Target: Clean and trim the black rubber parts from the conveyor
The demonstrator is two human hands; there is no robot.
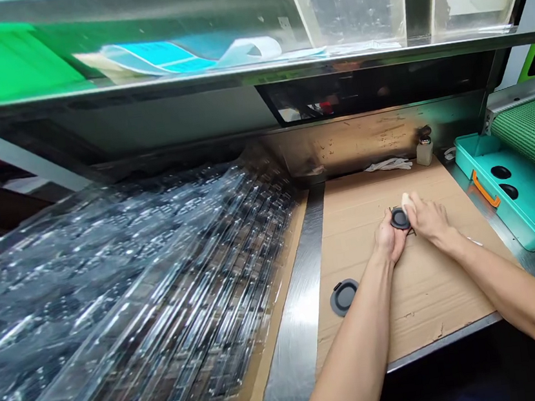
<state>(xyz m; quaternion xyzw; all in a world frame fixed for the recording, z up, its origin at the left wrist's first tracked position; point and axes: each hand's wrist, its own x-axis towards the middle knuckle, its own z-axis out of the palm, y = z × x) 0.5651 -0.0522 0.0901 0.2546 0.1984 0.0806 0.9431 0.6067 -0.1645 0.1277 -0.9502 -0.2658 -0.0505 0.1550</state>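
Dark disc (400, 218): underside hidden by my left fingers (388, 219)
White pad (406, 201): partly under my right fingers (419, 206)
Clear trays (162, 298): blurred, cut off left
Teal bin (507, 213): cut off right
Panel marks (328, 149): too small to read

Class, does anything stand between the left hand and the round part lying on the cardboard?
Nothing visible does: only cardboard separates the left hand from the loose round part, though that hand holds a dark disc.

No text can be read; the dark marks (327, 148) on the metal back panel (361, 133) are illegible.
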